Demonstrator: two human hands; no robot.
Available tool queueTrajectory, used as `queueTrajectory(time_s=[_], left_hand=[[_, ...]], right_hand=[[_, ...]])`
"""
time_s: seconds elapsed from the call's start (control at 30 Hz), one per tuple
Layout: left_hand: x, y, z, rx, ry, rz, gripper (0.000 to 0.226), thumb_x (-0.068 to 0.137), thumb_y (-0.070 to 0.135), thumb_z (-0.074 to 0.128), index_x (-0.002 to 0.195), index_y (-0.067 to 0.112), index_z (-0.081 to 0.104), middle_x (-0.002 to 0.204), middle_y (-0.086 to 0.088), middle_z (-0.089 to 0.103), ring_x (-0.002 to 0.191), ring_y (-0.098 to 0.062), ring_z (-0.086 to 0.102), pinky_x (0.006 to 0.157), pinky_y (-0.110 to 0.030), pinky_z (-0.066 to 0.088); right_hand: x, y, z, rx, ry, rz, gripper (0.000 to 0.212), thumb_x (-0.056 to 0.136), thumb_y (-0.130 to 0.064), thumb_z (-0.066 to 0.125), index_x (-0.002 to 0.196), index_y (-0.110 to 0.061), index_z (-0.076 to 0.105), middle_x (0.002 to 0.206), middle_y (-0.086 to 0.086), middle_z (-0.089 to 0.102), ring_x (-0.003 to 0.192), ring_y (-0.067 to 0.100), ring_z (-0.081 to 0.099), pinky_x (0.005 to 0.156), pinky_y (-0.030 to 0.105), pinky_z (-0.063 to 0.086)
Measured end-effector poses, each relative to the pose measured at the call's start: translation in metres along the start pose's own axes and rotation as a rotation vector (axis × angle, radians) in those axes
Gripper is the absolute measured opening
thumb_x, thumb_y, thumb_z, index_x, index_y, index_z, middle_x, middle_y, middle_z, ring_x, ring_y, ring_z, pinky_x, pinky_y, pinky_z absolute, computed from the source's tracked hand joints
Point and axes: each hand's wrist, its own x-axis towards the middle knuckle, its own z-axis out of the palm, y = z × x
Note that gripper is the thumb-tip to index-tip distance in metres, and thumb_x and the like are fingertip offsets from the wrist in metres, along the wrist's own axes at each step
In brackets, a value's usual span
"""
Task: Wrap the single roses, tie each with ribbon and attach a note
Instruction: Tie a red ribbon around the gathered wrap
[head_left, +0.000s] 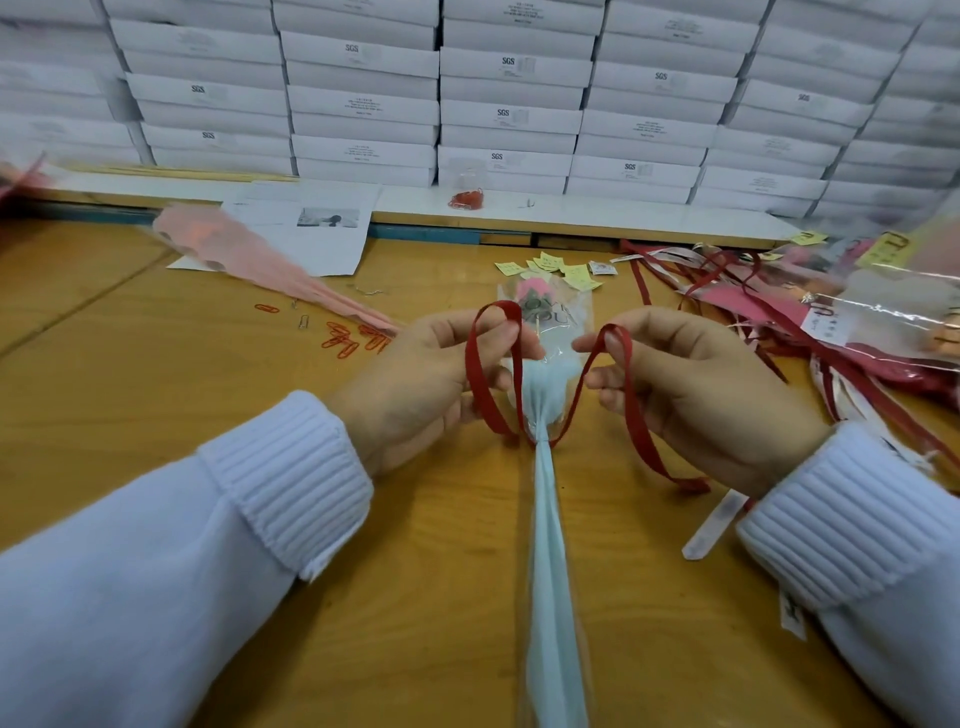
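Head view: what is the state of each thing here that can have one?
wrapped rose, lying flat on the table, gathered at the neck
red ribbon, drawn round that neck, two loops raised, bow not yet tied
left hand, pinches the left loop
right hand, pinches the right loop

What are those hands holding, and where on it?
A red ribbon cinched round the wrapped rose: left hand pinches its left loop, right hand its right loop.

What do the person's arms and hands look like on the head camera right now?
Both arms wear white knit sleeves, the left sleeve and the right sleeve, each ending in a thick ribbed cuff at the wrist. The left hand and right hand are bare: no gloves, rings or watch visible.
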Motion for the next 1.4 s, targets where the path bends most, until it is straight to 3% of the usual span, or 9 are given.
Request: queueTrajectory(time_s=[0.23, 0.33, 0.5, 0.63, 0.8, 0.87, 0.97, 1.23, 1.4], left_hand=[[0.002, 0.001, -0.004, -0.087, -0.095, 0.066, 0.015, 0.077, 0.022, 0.062, 0.078, 0.015, 0.075, 0.064, 0.0, 0.058, 0.053, -0.007, 0.052, 0.052, -0.017, 0.048], [0.003, 0.0, -0.006, -0.07, -0.122, 0.056, 0.025, 0.075, 0.018, 0.064, 0.098, 0.01, 0.07, 0.063, -0.001, 0.06, 0.053, -0.007, 0.054, 0.053, -0.016, 0.049], [0.003, 0.0, -0.001, 0.15, -0.167, -0.027, 0.039, 0.07, 0.017, 0.066, 0.109, 0.012, 0.066, 0.066, -0.004, 0.065, 0.055, -0.01, 0.058, 0.054, -0.016, 0.051], [0.003, -0.002, 0.004, 0.371, -0.153, -0.074, 0.033, 0.086, 0.003, 0.063, 0.118, 0.01, 0.063, 0.065, -0.002, 0.067, 0.05, -0.007, 0.058, 0.05, -0.015, 0.049], [-0.001, -0.006, 0.009, 0.49, -0.116, 0.004, 0.013, 0.09, 0.006, 0.059, 0.09, 0.013, 0.069, 0.06, 0.006, 0.066, 0.05, -0.003, 0.058, 0.051, -0.015, 0.048], [-0.002, -0.006, 0.01, 0.471, -0.076, 0.037, 0.011, 0.09, 0.01, 0.061, 0.083, 0.013, 0.068, 0.059, 0.006, 0.065, 0.048, -0.005, 0.056, 0.049, -0.016, 0.046], [-0.001, -0.006, 0.01, 0.381, -0.004, 0.058, 0.013, 0.088, 0.014, 0.062, 0.076, 0.011, 0.065, 0.057, 0.001, 0.063, 0.043, -0.008, 0.052, 0.043, -0.017, 0.045], [0.0, -0.01, 0.01, 0.419, -0.038, 0.102, 0.012, 0.09, 0.013, 0.06, 0.081, 0.005, 0.06, 0.057, 0.004, 0.063, 0.044, -0.004, 0.052, 0.044, -0.014, 0.04], [-0.001, -0.01, 0.009, 0.415, -0.076, 0.157, 0.013, 0.09, 0.011, 0.061, 0.09, -0.002, 0.06, 0.07, -0.006, 0.065, 0.05, -0.002, 0.058, 0.048, -0.012, 0.044]], right_hand=[[0.0, 0.001, 0.006, -0.026, -0.068, -0.012, 0.018, 0.074, -0.018, 0.059, 0.084, -0.003, 0.062, 0.073, 0.006, 0.069, 0.068, 0.013, 0.068, 0.063, 0.019, 0.055], [0.002, 0.005, 0.008, -0.062, -0.044, -0.007, 0.016, 0.073, -0.02, 0.06, 0.078, -0.006, 0.063, 0.067, 0.003, 0.066, 0.064, 0.012, 0.064, 0.061, 0.019, 0.053], [0.004, 0.007, 0.013, -0.025, -0.062, -0.056, 0.011, 0.072, -0.02, 0.063, 0.076, -0.011, 0.069, 0.074, 0.004, 0.069, 0.073, 0.013, 0.066, 0.067, 0.019, 0.055], [0.004, 0.007, 0.017, -0.104, -0.085, -0.172, 0.01, 0.074, -0.019, 0.065, 0.077, -0.015, 0.074, 0.076, 0.004, 0.07, 0.074, 0.015, 0.064, 0.069, 0.021, 0.052], [0.002, 0.007, 0.018, -0.182, -0.068, -0.205, 0.021, 0.073, -0.017, 0.067, 0.093, -0.015, 0.074, 0.094, 0.009, 0.074, 0.094, 0.023, 0.07, 0.088, 0.033, 0.054], [0.001, 0.006, 0.018, -0.176, -0.053, -0.211, 0.024, 0.079, -0.002, 0.064, 0.099, -0.013, 0.07, 0.098, 0.007, 0.074, 0.096, 0.018, 0.07, 0.084, 0.026, 0.055], [0.0, 0.004, 0.016, -0.458, -0.037, -0.211, 0.036, 0.081, 0.014, 0.061, 0.101, -0.016, 0.066, 0.097, 0.0, 0.07, 0.089, 0.005, 0.067, 0.077, 0.017, 0.054], [0.001, 0.007, 0.023, -0.462, 0.01, -0.213, 0.006, 0.084, -0.004, 0.065, 0.089, -0.002, 0.066, 0.072, 0.014, 0.069, 0.061, 0.008, 0.065, 0.063, 0.019, 0.054], [0.003, 0.012, 0.021, -0.36, 0.047, -0.123, 0.013, 0.091, -0.008, 0.057, 0.085, 0.0, 0.066, 0.073, 0.013, 0.068, 0.068, 0.013, 0.064, 0.063, 0.021, 0.054]])
